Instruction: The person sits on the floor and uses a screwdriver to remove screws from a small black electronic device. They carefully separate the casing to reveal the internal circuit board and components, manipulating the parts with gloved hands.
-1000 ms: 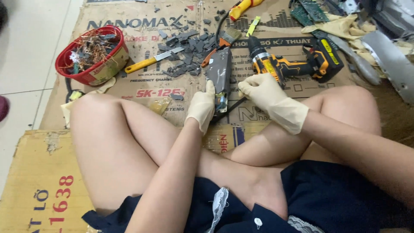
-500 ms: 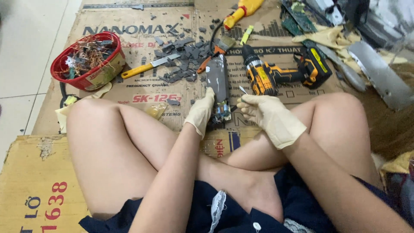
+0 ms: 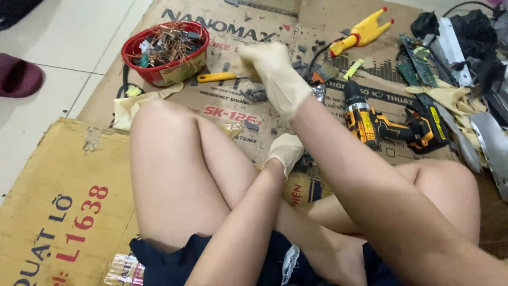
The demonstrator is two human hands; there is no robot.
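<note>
Cardboard sheets (image 3: 69, 212) covering floor, person sitting cross-legged. Left hand (image 3: 286, 151) resting low between knees, fingers curled over small dark part (image 3: 304, 161); grip hard to tell. Right hand (image 3: 275, 74) now reaching away to 11 o'clock, blurred, toward red bowl (image 3: 164, 53) of copper scraps; contents unclear. Yellow drill (image 3: 391, 124) lying unused at 2 o'clock.

yellow-handled tool (image 3: 222, 77): lay flat on the cardboard, far left, just right of the red bowl | small dark parts (image 3: 304, 161): sat in a little pile near the middle, partly hidden
</note>
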